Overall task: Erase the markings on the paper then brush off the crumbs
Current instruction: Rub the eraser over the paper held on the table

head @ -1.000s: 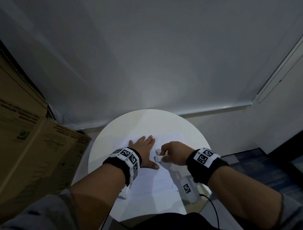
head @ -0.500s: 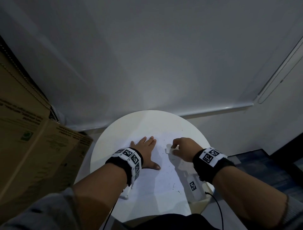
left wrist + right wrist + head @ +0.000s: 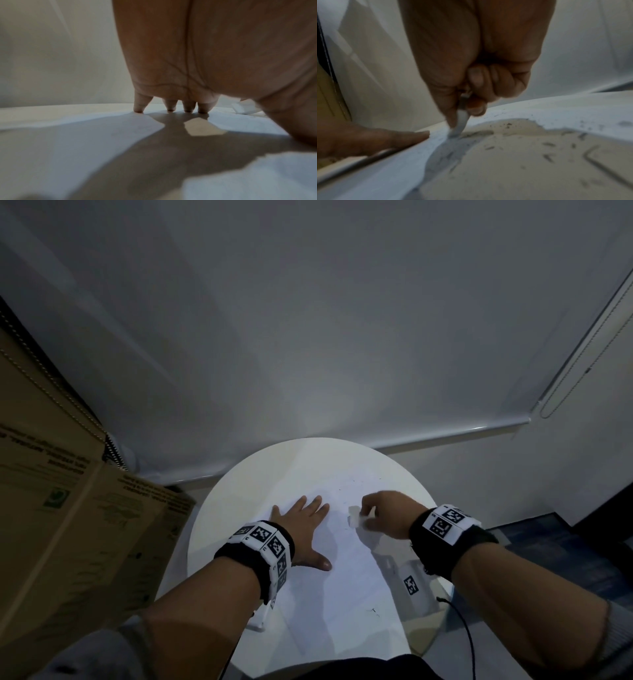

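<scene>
A white sheet of paper [image 3: 329,594] lies on the round white table [image 3: 239,508]. My left hand [image 3: 305,525] presses flat on the sheet with straight, spread fingers [image 3: 171,106]. My right hand [image 3: 383,515] pinches a white eraser [image 3: 354,520] between thumb and fingers. In the right wrist view the eraser [image 3: 460,124] has its lower end down on the paper [image 3: 385,169]. Dark crumbs [image 3: 547,144] are scattered across the sheet beside it. The left wrist view shows the eraser [image 3: 243,108] just right of my left hand's fingertips.
A large cardboard box [image 3: 61,542] stands close at the left of the table. A white wall and a roller blind [image 3: 308,337] rise behind it. A thin black cable [image 3: 469,642] hangs past the table's right edge.
My right hand has carried the eraser away from me and to the right across the paper, then a little back. The left hand has stayed pressed in place.
</scene>
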{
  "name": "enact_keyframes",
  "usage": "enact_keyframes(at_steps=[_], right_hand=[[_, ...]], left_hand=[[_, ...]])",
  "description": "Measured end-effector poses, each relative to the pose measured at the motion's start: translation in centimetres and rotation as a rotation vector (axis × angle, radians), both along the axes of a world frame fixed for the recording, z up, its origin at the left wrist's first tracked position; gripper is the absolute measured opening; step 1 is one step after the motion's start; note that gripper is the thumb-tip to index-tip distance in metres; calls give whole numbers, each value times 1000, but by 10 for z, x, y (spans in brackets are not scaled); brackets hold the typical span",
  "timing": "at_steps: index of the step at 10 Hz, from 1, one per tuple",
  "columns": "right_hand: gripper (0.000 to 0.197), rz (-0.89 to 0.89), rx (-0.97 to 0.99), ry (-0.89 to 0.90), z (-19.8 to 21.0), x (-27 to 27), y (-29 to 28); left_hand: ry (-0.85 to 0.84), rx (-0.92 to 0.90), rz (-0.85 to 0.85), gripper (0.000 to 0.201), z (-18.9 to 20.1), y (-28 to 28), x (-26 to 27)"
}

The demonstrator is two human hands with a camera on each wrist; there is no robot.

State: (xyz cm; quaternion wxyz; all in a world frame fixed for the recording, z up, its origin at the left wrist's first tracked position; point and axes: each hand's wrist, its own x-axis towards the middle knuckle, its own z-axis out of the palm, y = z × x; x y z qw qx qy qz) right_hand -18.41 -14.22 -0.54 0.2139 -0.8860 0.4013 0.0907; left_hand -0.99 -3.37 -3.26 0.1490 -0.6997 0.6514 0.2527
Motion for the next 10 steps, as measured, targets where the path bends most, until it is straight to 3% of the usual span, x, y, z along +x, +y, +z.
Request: enact_keyframes(at_steps=[1, 2, 4, 5, 7, 8, 10], right_hand=[[23, 47, 38, 38, 1, -5, 3], [22, -86, -59, -35, -2, -10, -7], [23, 50, 37, 16, -3, -8, 7], [22, -94, -35, -51, -4, -9, -1], [22, -1, 37, -36, -11, -7, 17], [22, -119, -38, -86, -11, -7, 10], [22, -22, 71, -41, -8, -10, 20]], left_hand=[[-2, -3, -1, 110, 1, 0, -1], [-5, 5, 8, 110, 2, -1, -3], [-17, 12, 11, 111, 2, -2, -3], [-9, 12, 21, 110, 3, -2, -4], [-20, 11, 17, 110, 1, -3, -4], [-17, 10, 27, 110, 1, -2, -5], [-27, 2, 39, 110, 1, -3, -7]])
